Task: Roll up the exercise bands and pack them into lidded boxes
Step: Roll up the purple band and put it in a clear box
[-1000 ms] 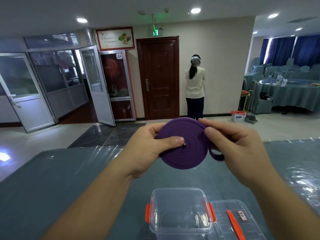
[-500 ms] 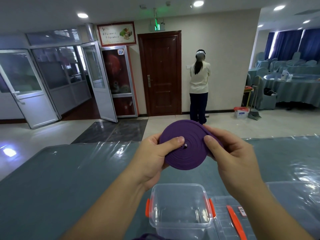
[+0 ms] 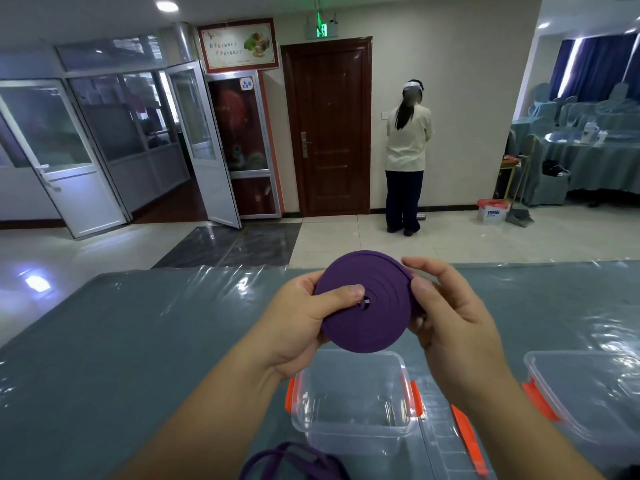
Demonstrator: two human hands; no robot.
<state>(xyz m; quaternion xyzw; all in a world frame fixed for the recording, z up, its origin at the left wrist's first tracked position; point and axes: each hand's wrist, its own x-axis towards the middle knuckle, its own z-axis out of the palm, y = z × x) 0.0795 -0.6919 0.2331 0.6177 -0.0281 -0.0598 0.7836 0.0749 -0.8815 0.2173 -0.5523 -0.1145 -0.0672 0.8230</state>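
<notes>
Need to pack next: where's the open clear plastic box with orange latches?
Head view, bottom centre: the clear plastic box sits on the table, directly below the rolled purple band.

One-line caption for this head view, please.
Both hands, left and right, hold a rolled purple band above an open clear box on the table.

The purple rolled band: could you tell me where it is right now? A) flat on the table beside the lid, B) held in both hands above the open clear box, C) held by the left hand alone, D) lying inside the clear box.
B: the purple rolled band is pinched between the left hand and right hand, above the empty clear box.
</notes>
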